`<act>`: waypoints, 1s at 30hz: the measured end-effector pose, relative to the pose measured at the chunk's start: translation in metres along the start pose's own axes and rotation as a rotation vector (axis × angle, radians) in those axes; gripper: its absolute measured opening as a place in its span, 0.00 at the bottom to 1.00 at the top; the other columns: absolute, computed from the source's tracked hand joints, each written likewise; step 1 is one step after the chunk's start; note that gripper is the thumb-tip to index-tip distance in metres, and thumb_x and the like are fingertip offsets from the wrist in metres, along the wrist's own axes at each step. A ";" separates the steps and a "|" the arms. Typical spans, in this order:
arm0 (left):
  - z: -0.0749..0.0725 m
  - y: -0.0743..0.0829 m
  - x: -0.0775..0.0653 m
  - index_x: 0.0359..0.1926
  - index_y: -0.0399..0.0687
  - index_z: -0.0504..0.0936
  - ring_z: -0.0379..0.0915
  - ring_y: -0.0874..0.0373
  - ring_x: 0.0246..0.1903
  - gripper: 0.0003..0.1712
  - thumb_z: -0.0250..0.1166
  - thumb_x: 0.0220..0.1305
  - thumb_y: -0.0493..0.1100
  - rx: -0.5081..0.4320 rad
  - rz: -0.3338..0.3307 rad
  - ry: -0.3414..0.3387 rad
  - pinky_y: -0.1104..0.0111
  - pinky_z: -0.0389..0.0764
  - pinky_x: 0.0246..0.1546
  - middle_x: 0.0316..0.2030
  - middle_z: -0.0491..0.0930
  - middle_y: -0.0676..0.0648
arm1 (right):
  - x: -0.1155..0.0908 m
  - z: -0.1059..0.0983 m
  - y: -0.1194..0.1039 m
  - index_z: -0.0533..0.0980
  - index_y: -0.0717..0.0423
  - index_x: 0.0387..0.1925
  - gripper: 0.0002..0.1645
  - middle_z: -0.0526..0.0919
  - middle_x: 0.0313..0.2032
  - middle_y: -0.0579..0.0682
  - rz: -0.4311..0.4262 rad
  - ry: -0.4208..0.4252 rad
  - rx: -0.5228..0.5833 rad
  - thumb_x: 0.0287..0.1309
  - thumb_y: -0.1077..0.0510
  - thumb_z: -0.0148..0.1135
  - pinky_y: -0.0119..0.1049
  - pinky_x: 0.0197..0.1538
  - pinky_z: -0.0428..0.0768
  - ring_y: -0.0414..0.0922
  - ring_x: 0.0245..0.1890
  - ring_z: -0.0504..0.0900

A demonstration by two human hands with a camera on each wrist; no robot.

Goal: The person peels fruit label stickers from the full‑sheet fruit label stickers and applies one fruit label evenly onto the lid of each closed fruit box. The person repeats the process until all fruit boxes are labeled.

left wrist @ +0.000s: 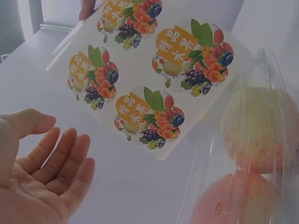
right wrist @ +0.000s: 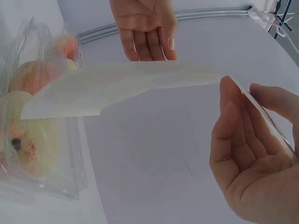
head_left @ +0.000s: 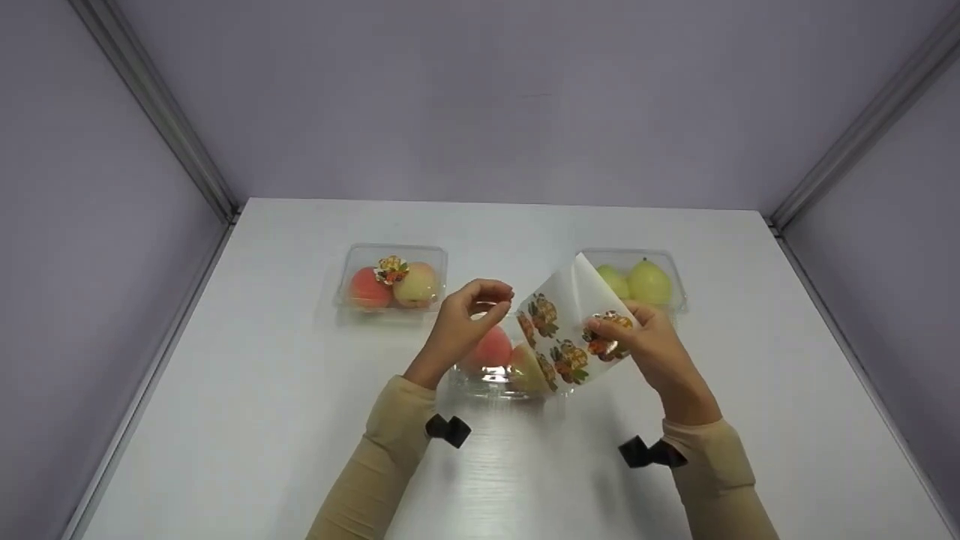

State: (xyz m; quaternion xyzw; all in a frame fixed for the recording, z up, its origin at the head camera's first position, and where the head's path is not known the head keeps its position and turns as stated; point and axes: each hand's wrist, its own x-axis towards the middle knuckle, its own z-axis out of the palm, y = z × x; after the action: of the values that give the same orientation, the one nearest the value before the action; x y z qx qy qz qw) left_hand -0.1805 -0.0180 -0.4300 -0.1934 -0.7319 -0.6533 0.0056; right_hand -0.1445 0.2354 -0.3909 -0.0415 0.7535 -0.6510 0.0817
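Left end of the white tabletop [head_left: 225, 375]: a clear rectangular plastic box [head_left: 394, 247] sat towards the back, holding 1 red and 1 pale yellow round fruit, with a multicoloured fruit-print sticker [head_left: 391, 270] on top. Next, the left hand [head_left: 463, 319], beige sleeve [head_left: 394, 431] behind it, hung by the left side of a 2nd clear plastic box [head_left: 480, 391]; fingers were loosely bent, thumb apart, nothing held. That middle box, nearer the person, contained 1 red round fruit [head_left: 493, 346] and 1 pale yellow one [head_left: 527, 369]. Above its right side, a glossy white sheet of fruit-print stickers [head_left: 574, 322] was tilted and bowed, plain on its reverse; the left wrist view showed 4 prints. The right hand [head_left: 652, 345] pinched the sheet's right edge, thumb over the printed face. Rightmost, partly behind the sheet, stood a 3rd clear plastic box [head_left: 673, 264] with 2 green pears [head_left: 649, 283].
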 end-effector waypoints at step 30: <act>0.007 -0.004 -0.007 0.48 0.34 0.78 0.77 0.69 0.35 0.15 0.61 0.67 0.42 -0.044 -0.120 -0.161 0.76 0.80 0.37 0.43 0.82 0.35 | 0.006 -0.002 0.013 0.81 0.47 0.26 0.14 0.85 0.23 0.39 0.010 0.094 0.143 0.60 0.68 0.58 0.30 0.35 0.80 0.36 0.26 0.81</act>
State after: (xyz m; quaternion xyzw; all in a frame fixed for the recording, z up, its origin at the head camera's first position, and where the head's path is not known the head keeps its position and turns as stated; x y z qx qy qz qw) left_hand -0.1733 -0.0136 -0.4366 -0.2012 -0.7259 -0.6505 -0.0968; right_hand -0.1498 0.2381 -0.4037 -0.0011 0.7082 -0.7041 0.0525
